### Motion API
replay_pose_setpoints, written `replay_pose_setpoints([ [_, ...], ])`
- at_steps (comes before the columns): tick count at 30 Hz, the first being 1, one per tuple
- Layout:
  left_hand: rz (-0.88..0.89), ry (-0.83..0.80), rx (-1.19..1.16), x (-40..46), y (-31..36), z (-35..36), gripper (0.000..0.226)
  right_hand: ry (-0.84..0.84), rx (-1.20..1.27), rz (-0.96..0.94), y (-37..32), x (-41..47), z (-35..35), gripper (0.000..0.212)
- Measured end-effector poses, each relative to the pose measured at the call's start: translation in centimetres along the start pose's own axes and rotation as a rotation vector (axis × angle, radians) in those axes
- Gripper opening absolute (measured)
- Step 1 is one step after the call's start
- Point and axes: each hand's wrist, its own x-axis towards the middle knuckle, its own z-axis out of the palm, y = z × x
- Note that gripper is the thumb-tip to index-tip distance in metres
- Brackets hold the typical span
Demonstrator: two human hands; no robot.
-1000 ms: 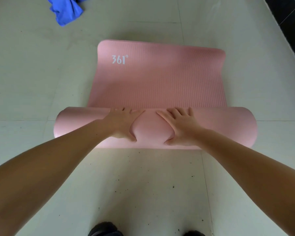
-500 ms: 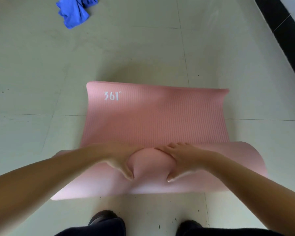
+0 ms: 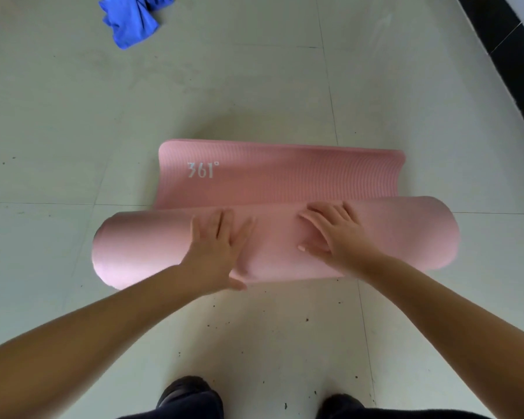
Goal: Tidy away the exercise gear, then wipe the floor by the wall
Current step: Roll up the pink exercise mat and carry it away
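Both of my hands lie flat on the pink mat [image 3: 285,176], which sits on the pale tiled floor [image 3: 73,116] in front of me, mostly rolled into a thick tube running left to right. My left hand [image 3: 215,249] presses on the roll left of its middle, fingers straight and pointing away from me, thumb spread out over the near edge of the roll, holding nothing. My right hand [image 3: 336,234] rests on the roll right of the middle, fingers spread and fairly straight, thumb pointing left, also gripping nothing. A short stretch of mat lies unrolled on the far side, ribbed, with white "361°" lettering near its left corner. Far off to the left, a crumpled blue cloth [image 3: 133,19] lies on the floor, well apart from the mat. A dark skirting [image 3: 511,55] runs along the far right. My dark shoes [image 3: 188,391] show at the near edge.
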Motion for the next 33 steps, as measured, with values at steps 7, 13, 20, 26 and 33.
replay_pose_setpoints([
  [7, -0.017, 0.056, -0.028, 4.7, -4.1, -4.2, 0.123, -0.316, -0.304, -0.026, 0.2, 3.2, -0.2, 0.120],
  [13, 0.007, 0.590, 0.155, 3.1, -3.2, -1.4, 0.100, -0.381, -0.178, -0.020, 2.2, 7.5, -2.3, 0.109],
  [20, -0.040, 0.294, 0.036, 6.8, -3.8, -1.3, 0.133, -0.011, -0.075, -0.029, 1.9, 6.6, -0.7, 0.056],
  [26, -0.017, 0.183, -0.223, 11.8, -8.5, -6.5, 0.115, -0.106, -0.107, 0.055, 0.8, 10.4, -1.1, 0.068],
  [33, -0.621, 0.628, -0.588, 8.6, -14.1, -1.3, 0.089, -0.184, -0.100, 0.139, 2.2, 16.8, -3.5, 0.055],
])
